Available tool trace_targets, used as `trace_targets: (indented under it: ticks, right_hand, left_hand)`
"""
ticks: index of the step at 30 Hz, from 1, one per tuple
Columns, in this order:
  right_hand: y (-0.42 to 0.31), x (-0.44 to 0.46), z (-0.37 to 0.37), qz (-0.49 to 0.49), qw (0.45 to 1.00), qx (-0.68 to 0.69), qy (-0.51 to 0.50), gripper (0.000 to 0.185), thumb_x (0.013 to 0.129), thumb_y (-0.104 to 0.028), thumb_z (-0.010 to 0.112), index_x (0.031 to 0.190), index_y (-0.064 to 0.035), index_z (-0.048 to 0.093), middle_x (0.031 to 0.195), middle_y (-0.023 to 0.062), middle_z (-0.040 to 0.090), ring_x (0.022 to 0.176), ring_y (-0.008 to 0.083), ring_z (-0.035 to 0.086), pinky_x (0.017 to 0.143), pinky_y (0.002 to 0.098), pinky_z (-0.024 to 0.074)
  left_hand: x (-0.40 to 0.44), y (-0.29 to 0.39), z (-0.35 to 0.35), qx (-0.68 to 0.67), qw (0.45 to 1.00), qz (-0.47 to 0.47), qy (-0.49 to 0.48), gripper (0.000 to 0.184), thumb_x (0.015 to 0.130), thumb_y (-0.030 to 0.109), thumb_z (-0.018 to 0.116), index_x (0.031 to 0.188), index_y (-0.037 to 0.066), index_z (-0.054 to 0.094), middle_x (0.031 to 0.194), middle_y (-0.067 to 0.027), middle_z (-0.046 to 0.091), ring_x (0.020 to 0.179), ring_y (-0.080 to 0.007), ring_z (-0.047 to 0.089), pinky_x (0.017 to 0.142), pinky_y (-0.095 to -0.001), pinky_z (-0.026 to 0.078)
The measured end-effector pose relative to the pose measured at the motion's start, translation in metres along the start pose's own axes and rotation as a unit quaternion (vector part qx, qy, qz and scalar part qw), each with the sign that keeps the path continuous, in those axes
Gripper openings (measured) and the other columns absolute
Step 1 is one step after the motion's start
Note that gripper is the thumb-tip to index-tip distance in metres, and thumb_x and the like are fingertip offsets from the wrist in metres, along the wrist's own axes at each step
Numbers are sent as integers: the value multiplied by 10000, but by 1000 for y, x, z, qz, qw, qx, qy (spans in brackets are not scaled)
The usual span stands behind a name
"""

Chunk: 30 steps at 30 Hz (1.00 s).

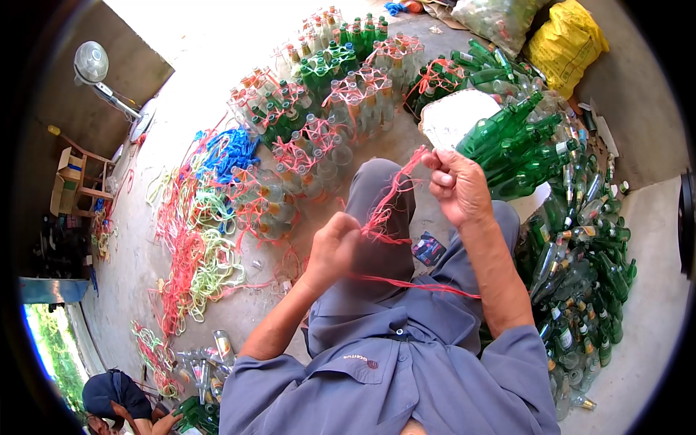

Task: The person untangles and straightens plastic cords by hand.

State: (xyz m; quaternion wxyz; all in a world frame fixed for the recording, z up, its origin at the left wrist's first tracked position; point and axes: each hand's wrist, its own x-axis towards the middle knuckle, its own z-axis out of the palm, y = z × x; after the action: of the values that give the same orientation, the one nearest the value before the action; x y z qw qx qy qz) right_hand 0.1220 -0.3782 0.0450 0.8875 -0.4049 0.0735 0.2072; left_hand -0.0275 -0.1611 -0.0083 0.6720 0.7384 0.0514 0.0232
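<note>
Above my lap, a tangled length of red plastic twine (pixel 391 203) stretches between my two hands. My right hand (pixel 458 187) is closed, pinching its upper end. My left hand (pixel 333 246) is slightly blurred; its fingers are curled in at the lower end of the twine. Another red strand (pixel 413 283) crosses my lap below. Just beyond my right hand, several green bottles (pixel 515 145) lie together on their sides, beside a white board (pixel 457 119).
Bundles of upright bottles tied with red twine (pixel 312 152) stand ahead. Loose red, green and blue twine (pixel 192 239) covers the floor at left. A large heap of bottles (pixel 580 290) lies at right, below a yellow sack (pixel 568 47). Another person (pixel 119 397) bends over bottles at lower left.
</note>
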Motion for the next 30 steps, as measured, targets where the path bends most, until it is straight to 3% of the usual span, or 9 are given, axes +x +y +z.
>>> trace_targets:
  ticks: [4,8,12,14,19,22,25,28,30]
  right_hand:
    - [5,-7,10,-163,963,-200,79,158,926,-125,631,1041,-17,615,915,69,658,569,19,463,451,164,324]
    - [27,-40,14,-226,900,-368,62,140,940,-129,639,969,8,648,808,-17,617,633,7,487,524,174,383]
    - [59,-78,20,-172,886,-430,-32,79,923,-85,668,907,-7,672,751,-46,608,651,4,523,563,181,426]
    - [73,-88,28,-193,866,-457,-63,64,897,-62,694,899,-4,667,744,-38,620,625,3,520,556,182,436]
    - [92,-90,31,-199,844,-498,-27,137,858,-89,748,920,0,665,736,-13,642,621,15,532,568,195,462]
    - [98,-87,26,-172,854,-491,11,170,842,-155,742,886,-8,671,758,125,682,691,206,678,636,320,523]
    - [97,-85,24,-143,881,-450,29,137,874,-126,699,878,9,671,757,121,696,704,184,686,638,318,525]
    - [99,-83,19,-132,905,-403,9,92,921,-95,677,912,-4,673,713,-16,626,639,24,539,576,194,449]
    - [95,-82,17,-78,926,-370,10,94,924,-101,675,909,-8,674,711,-15,623,609,20,522,537,180,415]
  left_hand:
    - [2,4,-1,-58,998,-35,7,31,947,16,552,934,35,573,789,-4,604,722,-58,537,661,-205,439]
    - [3,5,0,-69,997,-37,21,22,945,34,570,926,31,580,785,-9,611,706,-60,538,649,-206,444]
    - [1,6,5,-58,997,-36,36,8,941,29,582,934,25,584,799,-12,619,707,-62,550,649,-203,454]
    - [-1,6,9,-60,997,-25,40,10,937,20,588,947,17,590,813,-10,625,721,-56,557,660,-201,462]
    - [-8,9,17,-44,998,4,50,47,931,-10,595,975,3,604,847,-3,635,792,-47,576,713,-202,480]
    - [-10,10,21,-49,997,3,55,66,904,11,600,958,-16,624,843,-36,657,801,-80,598,738,-238,495]
    - [-10,9,23,-60,997,-4,49,75,893,25,600,941,-25,627,830,-61,668,795,-100,615,730,-259,508]
    - [-9,15,22,-65,997,-13,31,34,938,10,560,939,-9,588,823,-55,665,754,-85,616,675,-228,497]
    - [-8,16,20,-66,997,-21,29,42,965,6,526,940,4,561,816,-56,663,716,-81,619,628,-208,483]
